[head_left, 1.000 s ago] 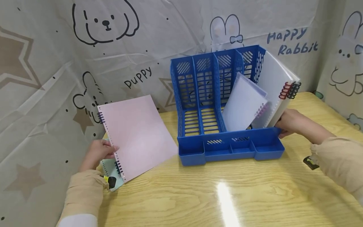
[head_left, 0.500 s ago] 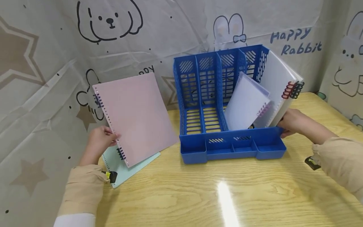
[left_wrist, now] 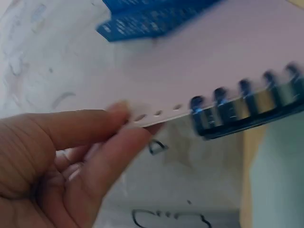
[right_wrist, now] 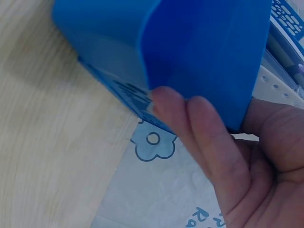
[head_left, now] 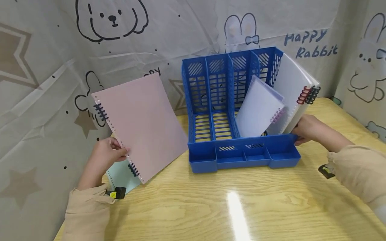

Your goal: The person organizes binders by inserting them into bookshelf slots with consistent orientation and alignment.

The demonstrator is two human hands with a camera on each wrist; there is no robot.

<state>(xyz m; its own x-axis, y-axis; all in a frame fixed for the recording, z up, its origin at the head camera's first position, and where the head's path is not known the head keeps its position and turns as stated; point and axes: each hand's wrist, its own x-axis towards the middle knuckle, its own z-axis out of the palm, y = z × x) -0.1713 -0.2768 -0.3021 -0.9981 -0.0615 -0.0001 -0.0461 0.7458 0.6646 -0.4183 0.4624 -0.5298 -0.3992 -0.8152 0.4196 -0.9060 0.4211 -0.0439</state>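
Observation:
My left hand (head_left: 105, 154) pinches a pink ring-bound notebook (head_left: 144, 124) by its punched spine edge, between two dark ring clips. In the left wrist view, thumb and finger close over the row of holes beside dark rings (left_wrist: 247, 102). The notebook stands tilted, its lower right corner close to the blue desktop file rack (head_left: 241, 150). Partly under it lies a light green notebook (head_left: 123, 177). At the rack's front right corner, my right hand (head_left: 309, 129) grips the blue wall, the fingers (right_wrist: 204, 128) on its outer side in the right wrist view.
White notebooks (head_left: 292, 83) with red and black rings stand in the rack's right slot. A smaller pale notebook (head_left: 260, 110) with purple rings leans left of them. Printed cloth (head_left: 193, 33) hangs behind the wooden table (head_left: 187, 207).
My left hand has lifted the pink notebook up off the green one and tilted it more upright, then drawn slightly nearer. The right hand keeps its grip on the rack.

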